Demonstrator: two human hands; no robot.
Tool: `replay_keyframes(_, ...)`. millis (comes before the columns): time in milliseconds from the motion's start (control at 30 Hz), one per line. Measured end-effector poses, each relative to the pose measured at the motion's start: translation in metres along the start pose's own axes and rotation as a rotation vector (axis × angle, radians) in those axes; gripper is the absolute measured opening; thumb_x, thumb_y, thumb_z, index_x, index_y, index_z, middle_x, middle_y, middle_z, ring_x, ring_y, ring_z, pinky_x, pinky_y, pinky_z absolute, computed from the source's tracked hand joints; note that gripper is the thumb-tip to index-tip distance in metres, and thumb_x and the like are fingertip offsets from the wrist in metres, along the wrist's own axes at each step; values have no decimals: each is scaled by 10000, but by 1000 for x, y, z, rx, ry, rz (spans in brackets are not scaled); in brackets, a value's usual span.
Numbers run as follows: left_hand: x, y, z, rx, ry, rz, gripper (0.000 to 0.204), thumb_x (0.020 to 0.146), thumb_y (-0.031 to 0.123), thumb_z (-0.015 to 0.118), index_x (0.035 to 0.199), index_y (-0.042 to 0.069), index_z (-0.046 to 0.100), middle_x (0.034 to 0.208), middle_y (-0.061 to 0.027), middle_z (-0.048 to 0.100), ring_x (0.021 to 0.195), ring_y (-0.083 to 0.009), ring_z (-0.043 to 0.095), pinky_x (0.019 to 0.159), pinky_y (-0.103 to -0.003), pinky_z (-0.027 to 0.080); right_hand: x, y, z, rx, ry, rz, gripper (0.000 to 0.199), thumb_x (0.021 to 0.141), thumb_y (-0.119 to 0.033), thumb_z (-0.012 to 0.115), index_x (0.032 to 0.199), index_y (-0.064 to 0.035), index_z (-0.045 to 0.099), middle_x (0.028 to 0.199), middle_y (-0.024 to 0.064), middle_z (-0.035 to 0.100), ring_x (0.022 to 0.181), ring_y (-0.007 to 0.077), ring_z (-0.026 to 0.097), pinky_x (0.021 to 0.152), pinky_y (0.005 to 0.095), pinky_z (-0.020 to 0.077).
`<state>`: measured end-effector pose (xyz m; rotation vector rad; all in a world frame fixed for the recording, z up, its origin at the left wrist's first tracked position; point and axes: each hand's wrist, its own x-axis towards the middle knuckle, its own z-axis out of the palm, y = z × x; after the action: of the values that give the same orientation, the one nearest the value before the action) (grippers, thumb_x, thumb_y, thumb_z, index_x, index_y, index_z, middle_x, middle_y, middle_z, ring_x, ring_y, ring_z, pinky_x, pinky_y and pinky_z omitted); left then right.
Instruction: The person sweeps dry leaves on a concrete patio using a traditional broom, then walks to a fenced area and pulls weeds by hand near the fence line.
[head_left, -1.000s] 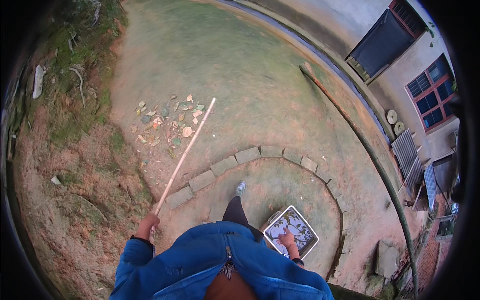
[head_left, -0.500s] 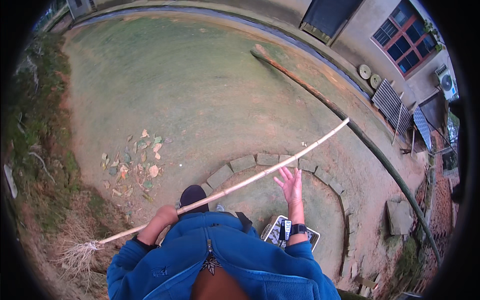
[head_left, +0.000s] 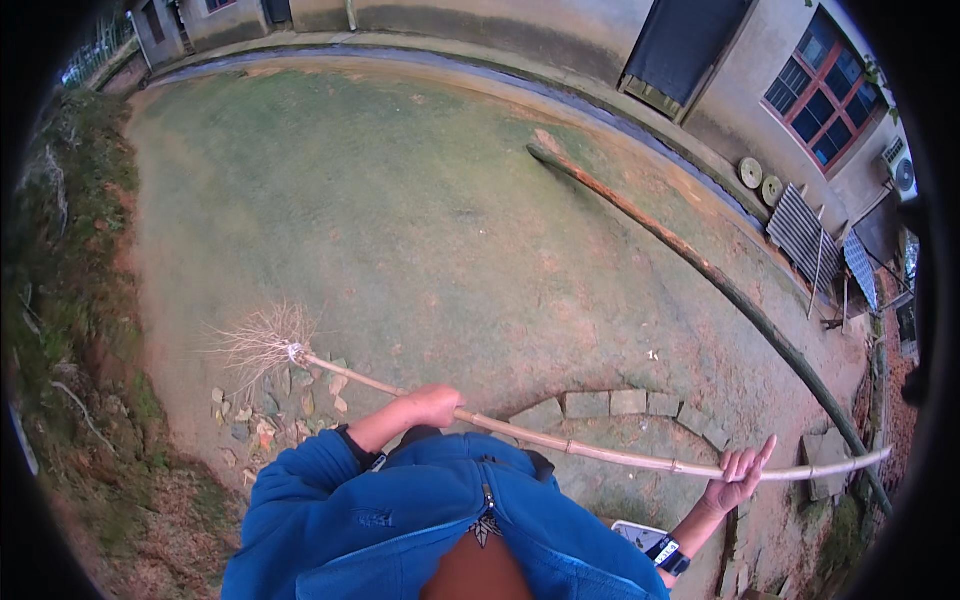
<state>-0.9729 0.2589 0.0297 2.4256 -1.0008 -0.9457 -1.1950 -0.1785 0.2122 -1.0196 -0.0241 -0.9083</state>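
Observation:
A twig broom (head_left: 590, 449) with a long, slightly bent bamboo handle lies across in front of my body, its bristles to the left. My left hand (head_left: 433, 405) is closed round the handle on the bristle side. Farther along to the right, my right hand (head_left: 738, 478) has its fingers curled on the handle, with one finger stretched out. The spread bristles (head_left: 262, 345) are at the far edge of a scatter of dry leaves (head_left: 268, 425), hiding some of them. Whether the bristles touch the ground I cannot tell.
A long log (head_left: 690, 255) lies diagonally at the right. A curved row of stone blocks (head_left: 628, 402) edges the ground ahead. A pale-topped case (head_left: 640, 536) stands by my right forearm. Grassy bank (head_left: 85, 330) borders the left; a house wall (head_left: 500, 35) stands behind.
The bristles have swung forward from the lower left to the leaves, and the handle's other end has come down to the right. My right hand, open before, now grips the handle.

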Motion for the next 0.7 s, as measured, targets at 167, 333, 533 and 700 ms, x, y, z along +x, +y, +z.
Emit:
replay_keyframes(167, 102, -60, -89, -63, 489, 207, 117, 703, 167, 631, 705, 72, 563, 701, -135, 600, 719, -361, 602, 599, -456, 470, 40, 53, 95, -36, 190, -110, 534, 933, -176, 504, 1395, -49, 268, 602, -29, 336, 452, 58, 302, 446, 199, 293)
replay_keyframes(333, 203, -66, -151, 10, 684, 361, 127, 680, 160, 669, 700, 72, 579, 718, -134, 618, 753, -339, 612, 667, -441, 488, 73, 83, 151, -72, -150, -148, 507, 943, -208, 487, 1377, -19, 304, 582, -31, 311, 456, 59, 286, 470, 210, 289)
replay_keyframes(533, 334, -95, -194, -44, 832, 434, 239, 784, 277, 631, 676, 73, 569, 701, -130, 598, 750, -327, 597, 688, -436, 463, 120, 147, 184, -143, -308, -204, 457, 961, -270, 445, 1338, -21, 378, 562, -43, 293, 445, 56, 267, 475, 212, 294)
replay_keyframes(700, 457, -140, -214, 40, 777, 275, 223, 782, 292, 623, 695, 91, 582, 759, -121, 611, 836, -319, 585, 767, -433, 439, 177, 251, 186, -278, -364, -225, 491, 929, -341, 501, 1325, -79, 375, 532, -24, 316, 427, 74, 312, 473, 236, 340)
